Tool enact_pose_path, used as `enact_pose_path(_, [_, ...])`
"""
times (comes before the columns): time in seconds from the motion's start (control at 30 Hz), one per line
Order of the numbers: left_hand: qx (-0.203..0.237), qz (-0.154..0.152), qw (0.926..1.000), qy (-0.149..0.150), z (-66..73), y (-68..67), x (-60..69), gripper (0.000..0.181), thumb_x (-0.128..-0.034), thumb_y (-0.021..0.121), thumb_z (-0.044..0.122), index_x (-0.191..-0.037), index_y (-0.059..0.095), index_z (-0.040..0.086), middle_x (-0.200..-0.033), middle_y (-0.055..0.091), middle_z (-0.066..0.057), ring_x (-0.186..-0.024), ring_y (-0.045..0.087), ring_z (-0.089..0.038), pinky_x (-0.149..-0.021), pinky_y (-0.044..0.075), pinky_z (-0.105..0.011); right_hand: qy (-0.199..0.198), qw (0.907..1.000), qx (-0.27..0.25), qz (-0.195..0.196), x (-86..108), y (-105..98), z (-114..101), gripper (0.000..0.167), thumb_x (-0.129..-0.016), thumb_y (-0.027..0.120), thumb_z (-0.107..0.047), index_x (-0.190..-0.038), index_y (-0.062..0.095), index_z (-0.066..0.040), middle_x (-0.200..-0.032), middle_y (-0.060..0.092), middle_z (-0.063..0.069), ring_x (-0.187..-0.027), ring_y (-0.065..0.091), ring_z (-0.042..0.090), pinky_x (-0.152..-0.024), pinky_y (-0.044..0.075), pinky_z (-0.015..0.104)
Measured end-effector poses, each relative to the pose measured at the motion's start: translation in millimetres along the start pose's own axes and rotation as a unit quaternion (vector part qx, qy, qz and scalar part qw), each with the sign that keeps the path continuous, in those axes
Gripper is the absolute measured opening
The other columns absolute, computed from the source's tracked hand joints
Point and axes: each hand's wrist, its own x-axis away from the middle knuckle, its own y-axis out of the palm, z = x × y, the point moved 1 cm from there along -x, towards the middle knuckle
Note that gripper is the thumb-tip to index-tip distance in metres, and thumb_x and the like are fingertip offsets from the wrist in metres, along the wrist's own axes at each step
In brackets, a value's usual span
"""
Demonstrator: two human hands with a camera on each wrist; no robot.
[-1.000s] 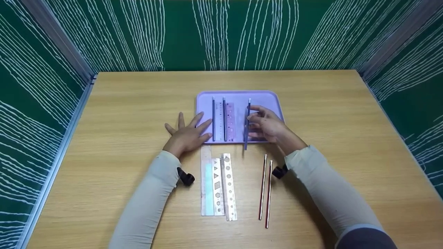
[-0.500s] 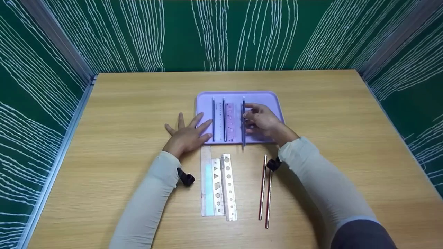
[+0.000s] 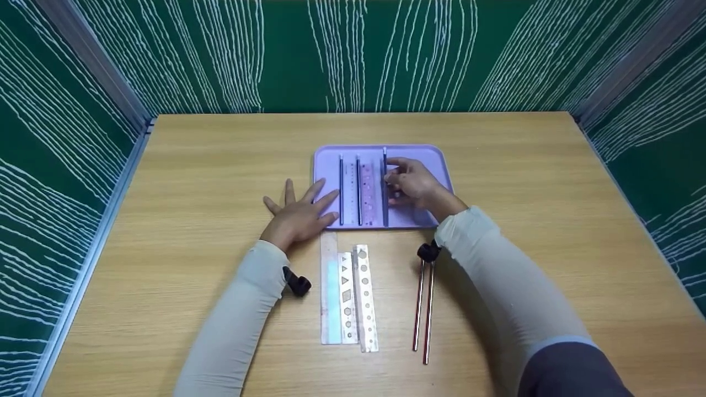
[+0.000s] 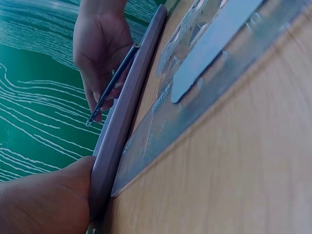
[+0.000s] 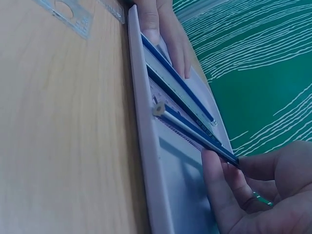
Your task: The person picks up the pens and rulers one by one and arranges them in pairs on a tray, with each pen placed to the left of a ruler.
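My right hand (image 3: pixel 413 183) pinches a dark blue pencil (image 5: pixel 187 130) between thumb and fingers, above the right half of a purple tray (image 3: pixel 433 160). In the right wrist view the pencil's near end is raised over the tray floor. My left hand (image 3: pixel 300 219) lies with fingers spread, partly on the tray's left edge and partly on the table. Inside the tray, a clear ruler (image 3: pixel 350 193) and a pink ruler (image 3: pixel 368 193) lie side by side. Two more dark blue pencils lie there, one (image 3: pixel 341 190) left of the clear ruler, the other (image 3: pixel 359 190) between the rulers.
Below the tray, several rulers lie on the wooden table (image 3: pixel 220 165): a clear one with a light blue strip (image 3: pixel 333 303) and stencil rulers (image 3: pixel 365 298) with cut-out shapes. Two reddish metallic pencils (image 3: pixel 423 314) lie to the right, partly under the right wrist camera (image 3: pixel 428 252).
My right hand has moved left and slightly away from me with the pencil, bringing it from across the tray's front rim to over the tray, beside the pink ruler. My left hand stays put.
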Motion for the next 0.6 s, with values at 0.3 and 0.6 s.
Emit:
enact_pose_path(0.3, [-0.001,0.002,1.0000,0.002,0.7,0.0,0.5,0.061,-0.1011,0.033,0.070,-0.158,0.013,0.057,-0.172,-0.010,0.019,-0.150,-0.023,-0.054,-0.098,-0.015,-0.090,0.002,0.9998,0.013,0.014,-5.0,3.9,-2.1,0.060,-0.103,0.053,-0.003,-0.159,0.037,-0.019,-0.118,0.050,0.007,-0.082,0.055,0.017,-0.069,0.064,0.036])
enact_pose_path(0.6, [-0.004,0.001,1.0000,0.003,-0.2,1.1,-0.7,0.062,-0.1011,0.033,0.070,-0.158,0.013,0.056,-0.172,-0.009,0.018,-0.150,-0.024,-0.054,-0.097,-0.014,-0.091,-0.002,0.9999,0.008,0.007,-5.2,9.3,-1.9,0.061,-0.101,0.054,0.002,-0.157,0.038,-0.012,-0.111,0.049,0.006,-0.079,0.055,0.015,-0.061,0.063,0.033])
